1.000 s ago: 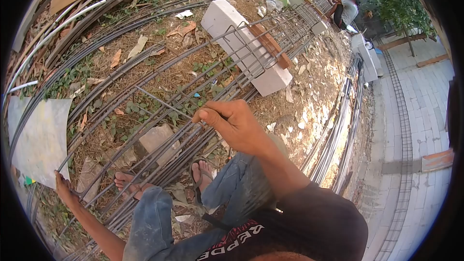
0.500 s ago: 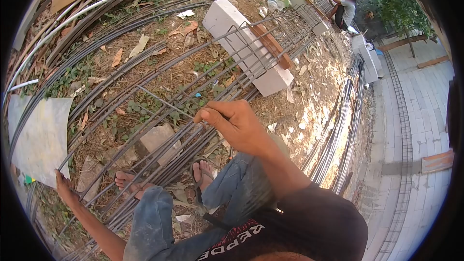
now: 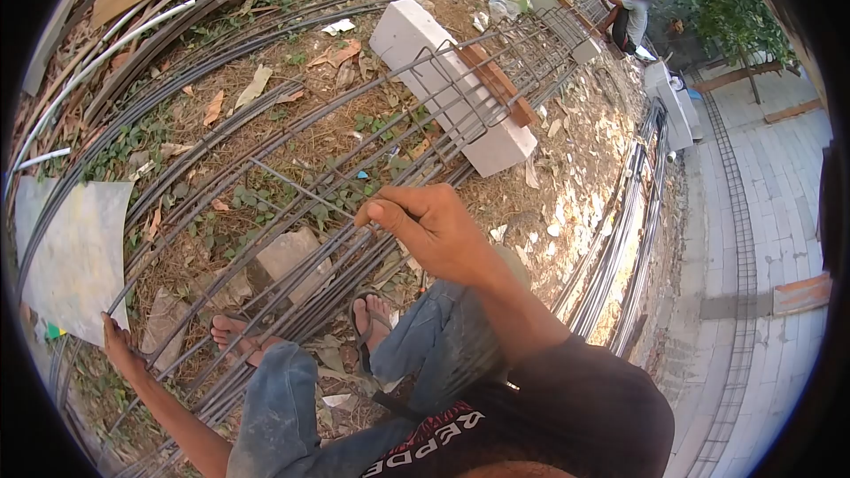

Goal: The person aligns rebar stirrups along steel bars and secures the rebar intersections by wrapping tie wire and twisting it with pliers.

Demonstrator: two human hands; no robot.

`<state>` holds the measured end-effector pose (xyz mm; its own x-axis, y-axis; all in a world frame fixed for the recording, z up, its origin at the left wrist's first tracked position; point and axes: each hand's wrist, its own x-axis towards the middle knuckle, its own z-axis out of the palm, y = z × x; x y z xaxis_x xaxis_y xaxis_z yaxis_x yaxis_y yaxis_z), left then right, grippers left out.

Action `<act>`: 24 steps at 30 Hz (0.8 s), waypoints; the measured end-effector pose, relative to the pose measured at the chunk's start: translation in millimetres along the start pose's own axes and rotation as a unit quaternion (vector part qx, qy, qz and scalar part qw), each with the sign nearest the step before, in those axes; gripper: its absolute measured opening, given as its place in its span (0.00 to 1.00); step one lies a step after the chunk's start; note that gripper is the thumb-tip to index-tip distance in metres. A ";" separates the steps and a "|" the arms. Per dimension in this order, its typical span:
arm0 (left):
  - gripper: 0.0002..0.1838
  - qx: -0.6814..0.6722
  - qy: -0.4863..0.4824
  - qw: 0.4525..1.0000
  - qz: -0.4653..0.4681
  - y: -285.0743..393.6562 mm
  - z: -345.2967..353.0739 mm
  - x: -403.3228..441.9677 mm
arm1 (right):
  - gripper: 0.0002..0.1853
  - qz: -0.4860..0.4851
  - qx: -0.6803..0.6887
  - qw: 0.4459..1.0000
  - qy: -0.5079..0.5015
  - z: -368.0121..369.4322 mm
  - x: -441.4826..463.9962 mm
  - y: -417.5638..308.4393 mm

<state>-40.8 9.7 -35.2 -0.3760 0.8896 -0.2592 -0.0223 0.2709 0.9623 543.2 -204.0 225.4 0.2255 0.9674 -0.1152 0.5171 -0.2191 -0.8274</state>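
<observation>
Long dark steel bars [image 3: 289, 129] run diagonally over the ground, from the lower left up to a rebar cage [image 3: 447, 80] that lies on a white block [image 3: 416, 31]. My right hand [image 3: 423, 223] is closed in a pinch around the end of a thin metal rod [image 3: 297, 185], which crosses above the bars. At the far left, my left hand [image 3: 120, 345] is at a long steel bar beside a pale sheet [image 3: 75, 252]; its fingers are partly hidden, and I cannot make out its grip.
A reddish wooden piece [image 3: 496, 86] lies across the cage. Another person [image 3: 630, 19] crouches at the cage's far end. More bars [image 3: 611, 243] lie on the right, beside a paved strip [image 3: 779, 212]. A flat stone [image 3: 292, 261] lies near my feet.
</observation>
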 end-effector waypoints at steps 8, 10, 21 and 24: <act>0.22 0.004 0.003 1.000 -0.017 2.7 1.5 -1.4 | 0.19 -0.005 0.003 1.000 0.004 1.0 0.2 2.9; 0.22 0.023 0.004 1.000 -0.005 4.9 3.8 -5.1 | 0.19 0.000 0.001 1.000 0.000 0.6 0.2 1.4; 0.24 0.014 0.008 1.000 0.000 9.6 12.2 -12.2 | 0.19 -0.010 0.025 1.000 0.014 4.3 1.0 1.9; 0.24 0.004 0.004 1.000 0.001 10.0 12.7 -12.3 | 0.19 -0.018 0.034 0.999 0.023 5.8 1.3 3.9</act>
<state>-24.6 6.2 -23.5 -0.3841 0.8871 -0.2561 -0.0147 0.2715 0.9623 540.7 -202.9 218.8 0.2465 0.9673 -0.0600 0.4684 -0.1731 -0.8664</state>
